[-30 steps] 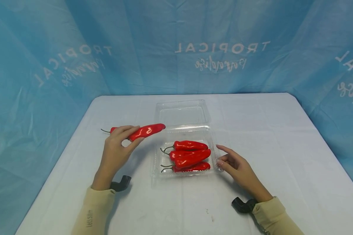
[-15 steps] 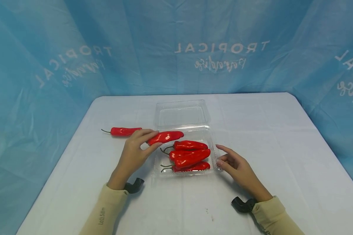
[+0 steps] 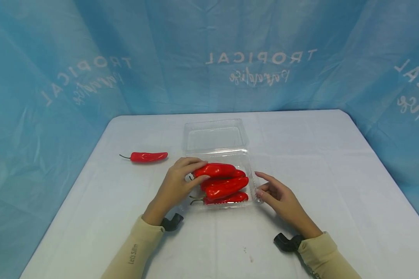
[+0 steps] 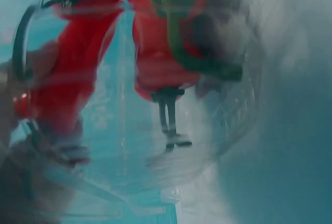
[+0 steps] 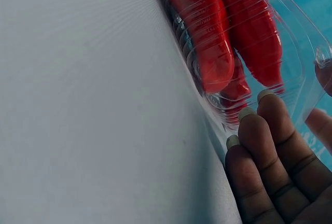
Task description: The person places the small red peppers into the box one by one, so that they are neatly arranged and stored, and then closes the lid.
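Note:
My left hand [image 3: 181,178] pinches a glossy red pepper [image 3: 216,169] between thumb and fingers, low over the clear plastic container [image 3: 233,158]. Its stem end is mostly hidden behind the hand. Below it several red peppers [image 3: 227,188] lie in the container's base, tips to the right and green stems to the left. The left wrist view is blurred; red peppers [image 4: 72,71] show there through the plastic. My right hand [image 3: 283,197] holds the container's right side, thumb at the rim, with fingertips [image 5: 247,113] against the outer wall in the right wrist view.
One more red pepper [image 3: 148,157] lies on the white-covered table [image 3: 317,162], left of the container. The hinged lid [image 3: 214,135] lies folded back behind the base. A blue printed sheet [image 3: 195,38] surrounds the table at the back and sides.
My left hand has carried its pepper rightward from beside the container to over the other peppers, uncovering the one lying on the table. My right hand has stayed at the container's right side.

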Demonstrator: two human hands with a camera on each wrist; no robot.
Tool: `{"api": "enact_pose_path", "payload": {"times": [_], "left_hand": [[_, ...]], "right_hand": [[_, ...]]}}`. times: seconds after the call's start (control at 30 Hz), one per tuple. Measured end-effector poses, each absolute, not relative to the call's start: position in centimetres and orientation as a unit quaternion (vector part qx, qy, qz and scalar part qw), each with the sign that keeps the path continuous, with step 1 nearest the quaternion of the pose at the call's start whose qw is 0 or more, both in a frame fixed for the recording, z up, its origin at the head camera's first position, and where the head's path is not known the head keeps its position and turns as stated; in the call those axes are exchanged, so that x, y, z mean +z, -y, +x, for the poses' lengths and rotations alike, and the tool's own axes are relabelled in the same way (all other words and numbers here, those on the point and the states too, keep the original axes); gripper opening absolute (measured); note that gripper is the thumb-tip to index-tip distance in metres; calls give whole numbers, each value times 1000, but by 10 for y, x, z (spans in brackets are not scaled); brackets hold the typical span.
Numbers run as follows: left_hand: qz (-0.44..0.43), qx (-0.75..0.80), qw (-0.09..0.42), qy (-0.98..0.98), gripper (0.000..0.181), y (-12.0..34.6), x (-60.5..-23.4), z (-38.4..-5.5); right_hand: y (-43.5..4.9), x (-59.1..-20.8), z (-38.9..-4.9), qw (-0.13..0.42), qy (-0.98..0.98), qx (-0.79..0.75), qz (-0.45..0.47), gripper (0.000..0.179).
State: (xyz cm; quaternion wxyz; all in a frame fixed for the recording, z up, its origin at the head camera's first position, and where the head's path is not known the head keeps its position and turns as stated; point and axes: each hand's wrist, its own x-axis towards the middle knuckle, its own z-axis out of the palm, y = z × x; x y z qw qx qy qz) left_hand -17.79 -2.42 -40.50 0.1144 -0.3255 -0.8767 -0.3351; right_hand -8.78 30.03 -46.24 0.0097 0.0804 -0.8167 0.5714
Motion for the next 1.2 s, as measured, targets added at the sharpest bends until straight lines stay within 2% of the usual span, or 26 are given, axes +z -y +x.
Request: {"api": "enact_pose_path", "payload": {"times": [0.27, 0.8, 1.03, 1.2], "left_hand": [[-338, -338, 104, 872, 48, 15, -409, -176], [-353, -324, 11, 878, 51, 6, -411, -174], [-340, -319, 9, 885, 49, 9, -406, -173], [-318, -317, 35, 893, 45, 16, -402, -176]], "right_hand": [[-301, -463, -87, 9, 818, 570, 79, 55], [-300, -461, -88, 11, 817, 571, 83, 56], [-300, -461, -88, 17, 817, 570, 90, 57], [-300, -461, -88, 16, 815, 572, 93, 57]]}}
